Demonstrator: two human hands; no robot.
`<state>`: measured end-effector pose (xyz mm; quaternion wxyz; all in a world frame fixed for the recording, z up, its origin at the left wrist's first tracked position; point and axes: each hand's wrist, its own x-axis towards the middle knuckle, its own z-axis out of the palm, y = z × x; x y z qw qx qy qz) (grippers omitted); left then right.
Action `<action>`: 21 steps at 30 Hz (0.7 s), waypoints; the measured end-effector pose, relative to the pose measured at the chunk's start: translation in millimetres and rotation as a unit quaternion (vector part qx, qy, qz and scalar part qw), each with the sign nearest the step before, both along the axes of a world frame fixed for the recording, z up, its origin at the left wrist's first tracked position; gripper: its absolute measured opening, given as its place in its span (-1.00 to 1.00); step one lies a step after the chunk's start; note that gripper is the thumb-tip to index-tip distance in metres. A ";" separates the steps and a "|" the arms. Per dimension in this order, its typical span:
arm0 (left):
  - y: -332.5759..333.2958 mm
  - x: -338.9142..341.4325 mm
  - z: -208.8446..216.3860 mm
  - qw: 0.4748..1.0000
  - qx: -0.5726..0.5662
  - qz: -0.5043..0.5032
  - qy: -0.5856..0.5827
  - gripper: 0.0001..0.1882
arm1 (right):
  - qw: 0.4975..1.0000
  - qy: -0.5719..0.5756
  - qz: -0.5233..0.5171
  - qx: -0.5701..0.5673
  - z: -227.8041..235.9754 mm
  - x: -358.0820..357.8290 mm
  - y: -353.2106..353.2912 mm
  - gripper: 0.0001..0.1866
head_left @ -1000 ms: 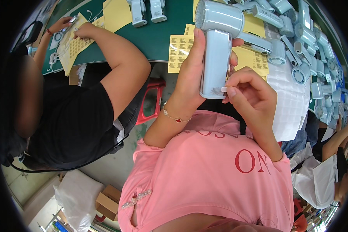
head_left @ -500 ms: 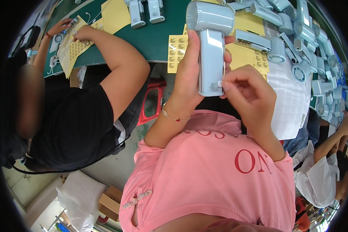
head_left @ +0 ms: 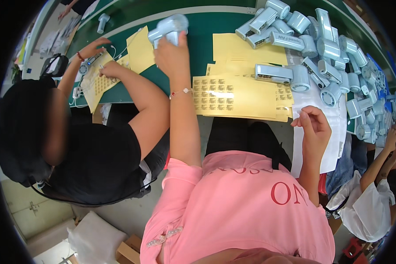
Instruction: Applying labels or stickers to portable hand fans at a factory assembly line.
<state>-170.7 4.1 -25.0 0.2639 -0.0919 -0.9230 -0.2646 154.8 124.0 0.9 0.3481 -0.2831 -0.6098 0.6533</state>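
My left hand [head_left: 173,56] reaches out over the green table, its fingers closed round a pale blue handheld fan [head_left: 176,24]. The fan and fingertips are slightly blurred, and other fan parts beside it overlap, so I cannot tell whether it touches the table. My right hand [head_left: 314,130] hovers over the white sheet at the table's near edge, fingers loosely bent and tips apart, with nothing visible in them. Between my hands lies a yellow sheet of small printed stickers [head_left: 233,97], on top of more yellow sheets. A fan [head_left: 273,73] lies on its side behind its right end.
Many pale blue fans [head_left: 330,48] are heaped at the right. White sheeting [head_left: 301,147] hangs over the near edge. On the left a co-worker's hands [head_left: 110,70] work over another sticker sheet [head_left: 94,90] with white cables close by. A lone fan [head_left: 103,23] lies at the far left.
My left hand has carried the fan from in front of me to the far left. My right hand has come off the fan and moved right and down, uncovering the sticker sheet.
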 end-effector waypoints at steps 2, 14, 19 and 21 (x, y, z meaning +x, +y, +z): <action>-4.2 -12.8 9.5 0.999 0.001 0.024 0.023 -0.42 | 1.000 0.025 0.018 0.001 -1.9 4.5 5.6 -0.88; 45.8 6.1 -13.3 0.975 -0.214 0.011 0.050 -0.40 | 0.999 0.030 0.020 0.021 -2.0 23.1 24.3 -0.90; 52.4 13.0 -11.3 0.954 -0.283 0.032 0.090 -0.32 | 0.999 0.017 -0.005 0.029 -4.9 44.8 39.2 -0.91; 59.8 25.3 -1.7 0.968 -0.248 0.011 0.045 -0.28 | 0.999 0.008 -0.041 0.022 -5.6 51.2 43.3 -0.91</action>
